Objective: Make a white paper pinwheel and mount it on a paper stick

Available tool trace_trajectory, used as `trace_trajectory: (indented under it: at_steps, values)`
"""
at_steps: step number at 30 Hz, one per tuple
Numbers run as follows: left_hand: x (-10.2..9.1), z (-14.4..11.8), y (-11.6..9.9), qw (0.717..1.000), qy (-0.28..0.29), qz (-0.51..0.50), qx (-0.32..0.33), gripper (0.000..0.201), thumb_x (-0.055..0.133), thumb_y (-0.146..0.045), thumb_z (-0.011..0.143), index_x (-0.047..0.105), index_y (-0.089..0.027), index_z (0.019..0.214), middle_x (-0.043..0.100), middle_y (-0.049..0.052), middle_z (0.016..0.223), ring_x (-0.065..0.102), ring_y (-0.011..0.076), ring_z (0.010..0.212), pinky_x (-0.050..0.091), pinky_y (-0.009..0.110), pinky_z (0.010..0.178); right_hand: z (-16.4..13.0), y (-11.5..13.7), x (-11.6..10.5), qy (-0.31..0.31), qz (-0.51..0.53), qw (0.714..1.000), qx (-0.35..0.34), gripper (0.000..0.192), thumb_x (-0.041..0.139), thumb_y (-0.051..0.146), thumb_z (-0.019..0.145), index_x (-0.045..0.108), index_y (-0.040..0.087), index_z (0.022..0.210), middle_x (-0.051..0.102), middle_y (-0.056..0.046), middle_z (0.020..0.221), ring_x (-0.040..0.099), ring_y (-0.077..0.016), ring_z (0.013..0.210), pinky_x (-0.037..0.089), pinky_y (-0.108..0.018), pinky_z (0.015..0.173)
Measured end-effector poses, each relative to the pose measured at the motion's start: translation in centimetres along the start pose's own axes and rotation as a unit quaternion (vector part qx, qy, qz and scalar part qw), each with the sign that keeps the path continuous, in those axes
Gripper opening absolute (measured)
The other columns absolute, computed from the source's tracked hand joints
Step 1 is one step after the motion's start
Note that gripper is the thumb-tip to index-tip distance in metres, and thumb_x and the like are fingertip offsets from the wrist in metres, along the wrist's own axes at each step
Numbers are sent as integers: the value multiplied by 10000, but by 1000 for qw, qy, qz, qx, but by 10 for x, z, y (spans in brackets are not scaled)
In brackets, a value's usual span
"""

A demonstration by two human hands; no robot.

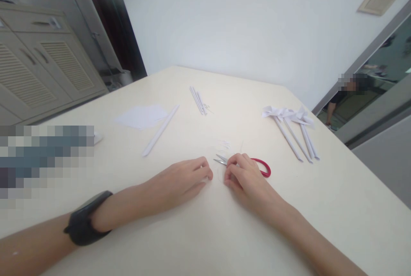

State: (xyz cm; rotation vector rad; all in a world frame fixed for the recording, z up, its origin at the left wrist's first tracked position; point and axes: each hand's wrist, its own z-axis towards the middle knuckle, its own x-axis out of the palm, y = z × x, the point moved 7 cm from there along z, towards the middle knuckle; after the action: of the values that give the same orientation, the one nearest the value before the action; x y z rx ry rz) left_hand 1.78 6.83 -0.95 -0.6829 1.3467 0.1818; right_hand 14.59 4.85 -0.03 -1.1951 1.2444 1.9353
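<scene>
Right at the near edge of the cream-coloured bench [321, 207], both of the person's hands are lying low, fingertips almost meeting. The right hand [245, 177] is sitting on top of a pair of small red-handled steel scissors [257, 166]: the fingers are curled loosely over the middle of them, so it looks like a light grip on the scissors, though I can't tell how firmly they're actually pinched. The scissors lie flat, long axis running left to right, silver blades poking out toward the left hand [184, 179] and the red loops sticking out on the far right side. So the right hand is clearly the nearer one, already touching.

The left hand, black band on the wrist, is palm down with the fingers drawn in and nothing in it that I can see; its fingertips sit just beside the blade tips, not touching.

Further back: a long rolled white paper stick [160, 130], a flat white paper sheet [141, 116], a bundle of thin white paper strips [198, 100], and off to the right a row of white paper pinwheels on sticks [293, 128].
</scene>
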Motion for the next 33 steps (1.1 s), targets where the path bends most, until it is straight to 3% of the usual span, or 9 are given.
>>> trace_trajectory:
  at_steps: [6,10,14,21,26,33]
  values:
    - [-3,0,-1,1000,-7,-7,2,227,369,-129,892,555,-195,1004,551,43,974,555,153,821,435,263,752,2,3,1,-26,-24,999,-16,171,434,37,836,491,194,795,538,-41,950,471,-189,898,387,-342,813]
    - [-5,0,-2,1000,-3,-15,-3,226,374,-130,889,560,-193,1001,553,48,988,563,155,829,441,260,748,2,-4,-11,-66,-24,997,24,159,376,76,884,445,207,826,559,-29,889,487,-170,785,392,-323,744]
    - [-7,-2,-3,1000,-4,-23,-5,215,398,-109,870,552,-192,995,547,46,1001,559,162,852,441,269,777,2,-17,-18,-90,-27,993,69,162,350,126,910,412,222,796,549,10,699,469,-162,623,390,-308,639]
    - [-9,-3,-4,1000,-20,-15,15,182,431,-109,858,544,-194,972,542,40,984,551,157,834,440,261,765,1,-20,-8,-86,-33,995,47,231,395,92,857,515,227,1001,537,-66,1068,544,-209,884,451,-329,701]
    - [-7,-4,-7,999,-17,10,25,187,424,-98,863,532,-180,991,542,46,1004,548,159,859,437,262,775,1,-17,-5,-93,-33,994,42,246,404,93,856,521,214,1035,516,-83,1111,515,-236,996,460,-362,784]
    - [-7,-6,-13,998,-23,43,37,189,421,-114,871,543,-179,1000,561,59,989,554,176,849,433,295,770,2,-11,2,-73,-35,996,30,278,407,67,839,535,211,1038,532,-82,1080,528,-227,976,465,-374,811]
